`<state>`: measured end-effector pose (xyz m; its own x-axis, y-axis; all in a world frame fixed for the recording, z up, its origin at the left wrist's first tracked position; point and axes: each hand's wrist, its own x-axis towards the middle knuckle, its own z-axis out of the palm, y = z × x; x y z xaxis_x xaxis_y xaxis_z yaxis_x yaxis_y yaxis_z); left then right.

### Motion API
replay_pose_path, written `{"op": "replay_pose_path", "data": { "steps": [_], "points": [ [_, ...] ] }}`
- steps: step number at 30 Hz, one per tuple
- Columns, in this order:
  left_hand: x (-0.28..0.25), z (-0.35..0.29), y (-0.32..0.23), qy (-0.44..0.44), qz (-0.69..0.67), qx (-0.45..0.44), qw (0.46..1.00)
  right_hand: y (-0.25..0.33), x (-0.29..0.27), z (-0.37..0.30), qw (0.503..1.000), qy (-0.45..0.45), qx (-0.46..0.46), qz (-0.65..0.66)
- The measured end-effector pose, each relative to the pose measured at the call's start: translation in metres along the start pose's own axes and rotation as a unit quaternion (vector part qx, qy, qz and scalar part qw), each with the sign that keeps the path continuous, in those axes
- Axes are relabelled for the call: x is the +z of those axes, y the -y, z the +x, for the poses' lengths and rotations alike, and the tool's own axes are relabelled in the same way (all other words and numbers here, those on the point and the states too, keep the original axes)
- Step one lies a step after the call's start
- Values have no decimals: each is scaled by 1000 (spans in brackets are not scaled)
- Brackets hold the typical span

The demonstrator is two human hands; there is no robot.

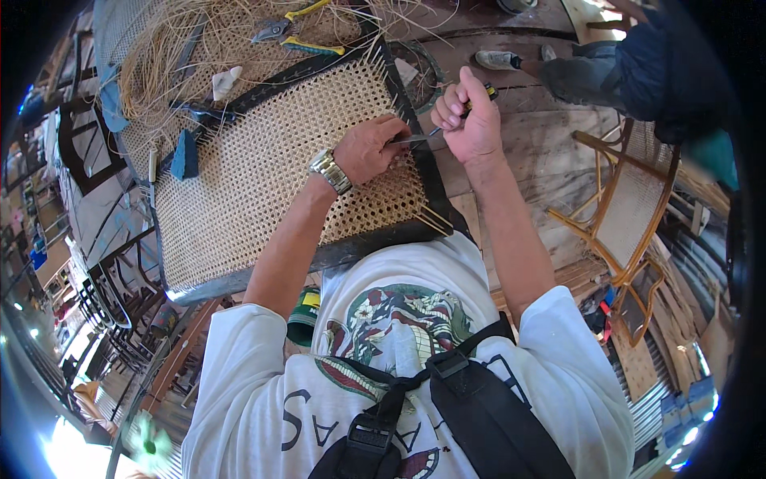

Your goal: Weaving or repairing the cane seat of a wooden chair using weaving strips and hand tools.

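A woven cane panel [271, 168] in a black frame [427, 172] lies in front of me. My left hand [371, 150], with a metal watch on its wrist, is over the panel's right part, fingers pinched together near the frame. What they pinch is hidden. My right hand [469, 120] is closed around a screwdriver-like tool [488, 93] with a black and yellow handle, raised just right of the frame. A thin pale strip or shaft [413, 139] shows between the two hands. Loose cane ends [435, 219] stick out at the panel's near right corner.
Yellow-handled pruning shears [313, 46] and tangled cane strands [159, 60] lie beyond the panel. A blue wedge-shaped piece [184, 156] and a white lump [226, 82] rest on it. Another person [590, 76] is at the far right, above a cane chair [630, 199].
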<state>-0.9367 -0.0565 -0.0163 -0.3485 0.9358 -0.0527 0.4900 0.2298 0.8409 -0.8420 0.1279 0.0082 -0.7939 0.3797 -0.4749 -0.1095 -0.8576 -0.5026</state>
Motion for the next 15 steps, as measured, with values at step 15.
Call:
{"op": "replay_pose_path", "data": {
  "steps": [15],
  "points": [
    [4, -9, 20, -24, -10, 35, 999, -19, 37, -3, 912, 230, 9, -340]
  ]
}}
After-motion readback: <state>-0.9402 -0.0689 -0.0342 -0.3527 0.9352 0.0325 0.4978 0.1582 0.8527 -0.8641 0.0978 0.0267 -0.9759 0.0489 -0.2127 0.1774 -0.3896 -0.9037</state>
